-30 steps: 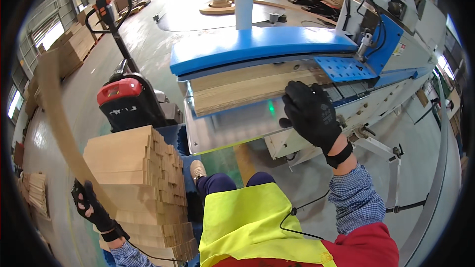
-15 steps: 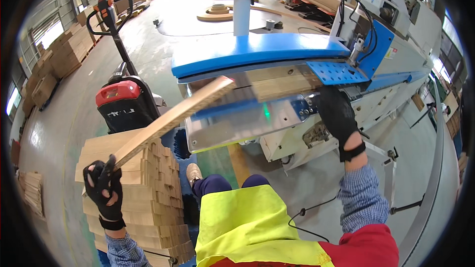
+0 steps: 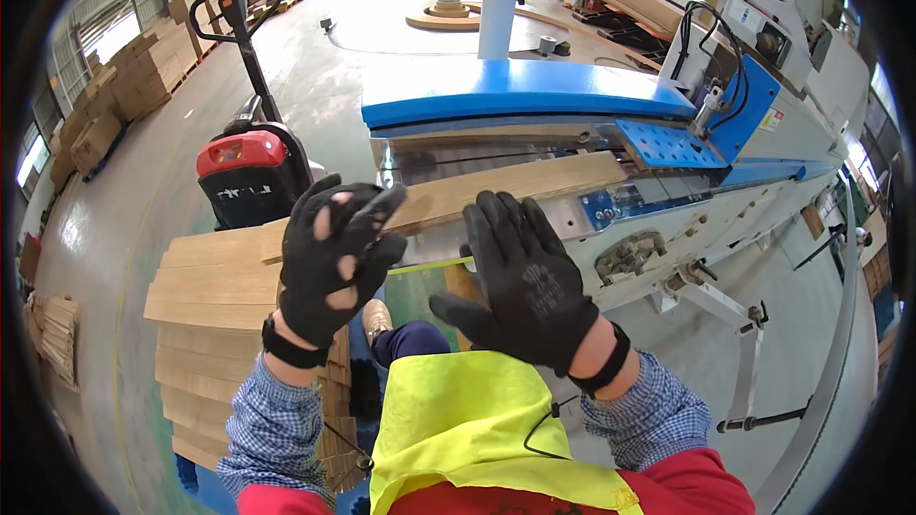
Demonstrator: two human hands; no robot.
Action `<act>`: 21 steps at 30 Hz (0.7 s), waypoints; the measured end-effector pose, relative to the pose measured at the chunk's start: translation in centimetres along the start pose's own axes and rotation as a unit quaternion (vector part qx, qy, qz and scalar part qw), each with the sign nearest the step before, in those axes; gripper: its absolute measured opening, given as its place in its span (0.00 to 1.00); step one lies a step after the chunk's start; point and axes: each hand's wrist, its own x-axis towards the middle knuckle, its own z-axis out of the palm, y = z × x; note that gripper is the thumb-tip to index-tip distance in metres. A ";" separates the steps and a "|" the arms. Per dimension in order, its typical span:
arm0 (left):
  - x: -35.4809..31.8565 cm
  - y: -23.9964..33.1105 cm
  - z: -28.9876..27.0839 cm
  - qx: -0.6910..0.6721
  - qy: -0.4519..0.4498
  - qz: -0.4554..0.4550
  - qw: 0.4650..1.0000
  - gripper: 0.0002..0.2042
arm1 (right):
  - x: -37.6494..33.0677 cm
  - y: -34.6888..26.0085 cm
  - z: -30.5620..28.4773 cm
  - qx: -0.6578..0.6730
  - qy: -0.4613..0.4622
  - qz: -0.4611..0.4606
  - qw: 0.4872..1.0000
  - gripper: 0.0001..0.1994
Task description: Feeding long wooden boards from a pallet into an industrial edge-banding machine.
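Note:
A long wooden plank [image 3: 515, 184] lies slantwise along the metal bed of the machine, its left end reaching over the stacked boards. My left hand [image 3: 339, 253], in a torn black glove, is over the plank's left part, fingers at the far edge and thumb at the near edge. The glove hides the exact contact. My right hand [image 3: 525, 281], also gloved in black, is stretched out flat, its fingertips at the plank's near edge and thumb apart. Farther back, another wooden strip [image 3: 496, 136] lies on the bed beside the blue guard [image 3: 525, 95].
Stacked wooden boards [image 3: 215, 296] stand at the lower left. Beyond them is a red and black pallet truck [image 3: 239, 167]. A perforated blue plate [image 3: 671, 144] covers the machine's feed at the right. A grey metal rail [image 3: 840, 343] curves along the far right.
The plank has swung down from a raised slant onto the machine bed. My left hand has moved up and right with it. My right hand has come left from the perforated plate toward the plank.

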 end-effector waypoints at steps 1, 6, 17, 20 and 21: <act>-0.3 0.6 -0.2 -0.052 0.020 -0.054 0.997 0.21 | 0.1 0.6 0.7 -0.001 -0.003 0.003 1.000 0.45; -10.2 -0.7 -3.0 -0.016 0.067 -0.198 0.978 0.13 | 1.8 5.1 5.3 -0.047 0.017 0.032 0.998 0.43; -32.0 -9.8 -8.3 0.212 -0.100 -0.488 0.841 0.17 | 2.1 4.5 4.2 -0.062 0.050 0.019 0.997 0.30; -34.9 -10.5 -6.1 0.289 -0.236 -0.461 0.805 0.21 | 2.4 4.8 4.1 -0.028 0.016 0.034 0.999 0.25; -35.3 -10.4 -4.7 0.328 -0.288 -0.439 0.785 0.22 | 2.3 5.3 4.0 -0.026 0.014 0.033 0.999 0.25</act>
